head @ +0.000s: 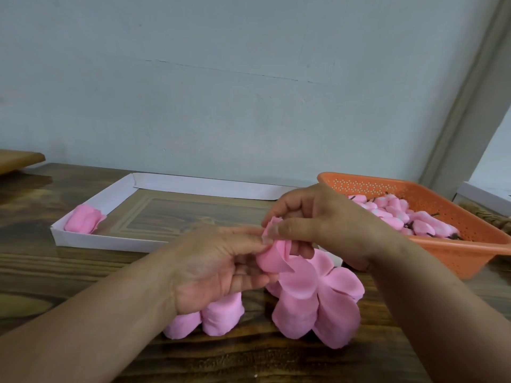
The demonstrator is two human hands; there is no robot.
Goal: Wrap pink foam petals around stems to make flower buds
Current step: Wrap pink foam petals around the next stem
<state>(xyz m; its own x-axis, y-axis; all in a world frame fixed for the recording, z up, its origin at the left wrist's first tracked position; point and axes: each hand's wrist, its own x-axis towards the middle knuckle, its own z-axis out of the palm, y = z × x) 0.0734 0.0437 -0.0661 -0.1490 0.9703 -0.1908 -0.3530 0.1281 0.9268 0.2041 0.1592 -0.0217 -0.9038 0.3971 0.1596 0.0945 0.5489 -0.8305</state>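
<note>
My left hand (218,261) and right hand (318,225) meet above the table (83,272), both working one pink petal (272,258). The left thumb and curled fingers pinch its rolled part from the left; the right thumb and forefinger pinch its upper edge from above. I cannot see a stem inside the roll; my fingers hide the core.

The petal is one of a flower-shaped foam piece (323,297) whose other petals hang loose below my hands and spread onto the table, the lowest ones close to the near edge. Just left of them, under my left palm, two wrapped buds (207,316) lie side by side on the wood, partly covered by my wrist.

To the right, behind my right hand, an orange basket (442,244) holds a heap of pink buds with dark stems (409,217); my hand blocks its near left corner. Behind my hands lies a flat white tray (110,200) with low walls, and one pink bud (83,219) rests in its near left corner. My hands cover the tray's near right part. A wooden board (16,160) shows at the far left edge, and a white box (481,196) at the far right beside the basket. A pale wall (249,78) stands behind the table.
</note>
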